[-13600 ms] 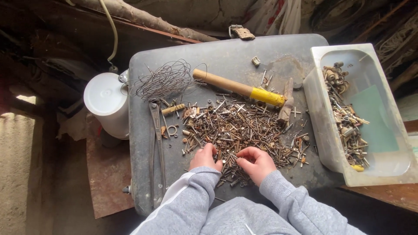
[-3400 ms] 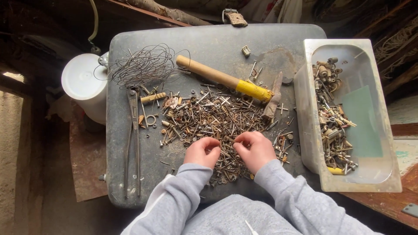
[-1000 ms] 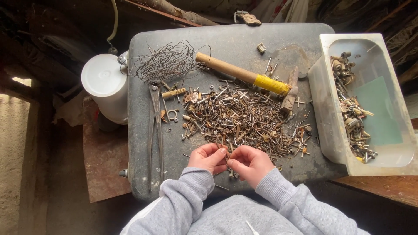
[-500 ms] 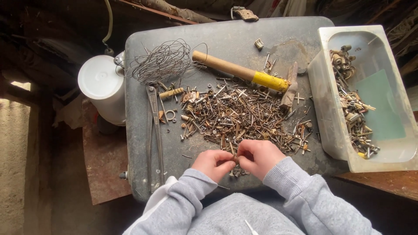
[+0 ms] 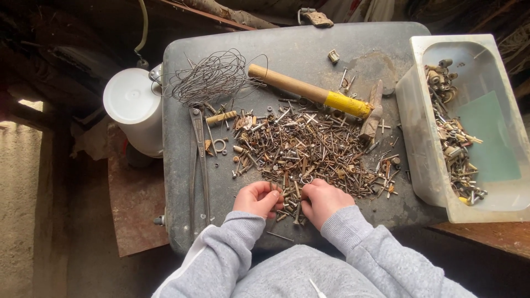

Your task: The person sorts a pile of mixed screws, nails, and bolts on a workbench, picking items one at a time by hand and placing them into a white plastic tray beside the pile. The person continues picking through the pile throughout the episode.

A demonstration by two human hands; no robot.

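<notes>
Rusty nails and screws [image 5: 309,149] heaped mid-top on dark tabletop [image 5: 182,138]; left hand [image 5: 257,198] and right hand [image 5: 322,201] curled, picking at near edge; hammer [image 5: 317,97], wire coil [image 5: 210,77], pliers [image 5: 199,160], plastic tub [image 5: 419,110] around

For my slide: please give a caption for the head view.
Both hands, left hand and right hand, pick through rusty nails and screws.

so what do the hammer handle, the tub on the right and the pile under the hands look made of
Hammer handle: apparently bare, matte tan wood, with a yellow band near the head. Tub: probably plastic, translucent whitish walls. Pile of nails and screws: metal, dull brown, likely rusted. Both hands, left hand and right hand, rest at its near edge.
</notes>
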